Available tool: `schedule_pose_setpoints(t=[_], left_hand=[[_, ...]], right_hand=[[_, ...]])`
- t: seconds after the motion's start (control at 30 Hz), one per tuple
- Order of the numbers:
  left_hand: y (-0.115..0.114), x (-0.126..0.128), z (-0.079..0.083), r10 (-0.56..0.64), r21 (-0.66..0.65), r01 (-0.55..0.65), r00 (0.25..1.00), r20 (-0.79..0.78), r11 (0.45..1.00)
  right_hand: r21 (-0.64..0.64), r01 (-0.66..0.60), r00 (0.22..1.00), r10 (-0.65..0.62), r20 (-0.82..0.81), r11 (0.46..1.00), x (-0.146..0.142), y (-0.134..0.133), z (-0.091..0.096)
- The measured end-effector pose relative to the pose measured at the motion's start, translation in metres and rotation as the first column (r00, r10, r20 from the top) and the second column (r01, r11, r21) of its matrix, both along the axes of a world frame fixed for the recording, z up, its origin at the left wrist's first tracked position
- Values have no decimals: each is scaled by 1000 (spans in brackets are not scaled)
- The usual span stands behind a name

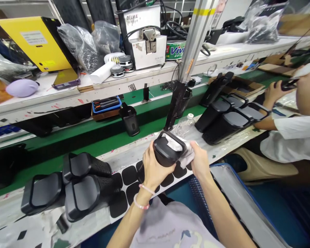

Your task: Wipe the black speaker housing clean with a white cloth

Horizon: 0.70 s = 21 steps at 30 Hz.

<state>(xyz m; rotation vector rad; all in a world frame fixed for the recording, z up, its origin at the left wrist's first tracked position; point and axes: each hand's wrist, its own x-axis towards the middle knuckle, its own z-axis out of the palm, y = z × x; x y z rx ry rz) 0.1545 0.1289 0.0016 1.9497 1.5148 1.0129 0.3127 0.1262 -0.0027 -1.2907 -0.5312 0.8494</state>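
My left hand (155, 170) is wrapped round a black plastic housing (165, 151) with a loop handle at its top, held tilted above the bench edge. A white cloth (187, 156) is pinched in my right hand (200, 158); part of it lies inside the handle loop, against the top of the housing. Below my hands lies a white sheet of black rounded-square pads (129, 175). To the left, three similar black housings (84, 196) lie close together with their handle ends toward me.
A green conveyor (150, 120) runs behind the bench, bearing another black housing (129, 119). A metal post (196, 38) rises just beyond my hands. A clear bottle (186, 124) lies near it. At right stand several more housings (229, 120) and a co-worker's hands (281, 89). A blue-rimmed crate (237, 179) is below right.
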Motion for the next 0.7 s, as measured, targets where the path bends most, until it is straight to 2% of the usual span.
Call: schedule_pose_setpoints(t=[0.13,0.23,0.3,0.33,0.4,0.47,0.5,0.57,0.63,0.7], left_hand=[[-15,-10,36,46,142,-28,991,-125,989],[-19,-17,48,93,212,-66,988,-122,975],[-21,-19,51,117,235,-89,987,-110,968],[-21,-19,52,127,240,-98,986,-110,966],[-23,-20,51,130,246,-97,984,-119,964],[-25,-21,49,105,252,-67,985,-138,965],[-26,-22,46,84,248,-46,986,-147,968],[-30,-21,39,48,228,-12,987,-152,974],[-34,-18,28,17,197,14,988,-152,980],[-36,-16,16,-13,175,41,987,-159,984]], right_hand=[[56,156,969,-142,-201,986,13,-11,21],[113,134,959,-100,-264,984,18,-19,36],[180,100,974,-59,-220,978,16,-26,47],[219,68,984,-30,-174,973,12,-29,52],[246,-90,995,94,-8,965,3,-33,61],[185,-278,947,237,216,943,-6,-33,68],[144,-322,913,267,307,936,-10,-31,71],[75,-273,891,223,395,959,-13,-25,75],[-29,-206,893,199,403,978,-12,-19,75],[-135,-259,889,291,353,956,-11,-15,70]])
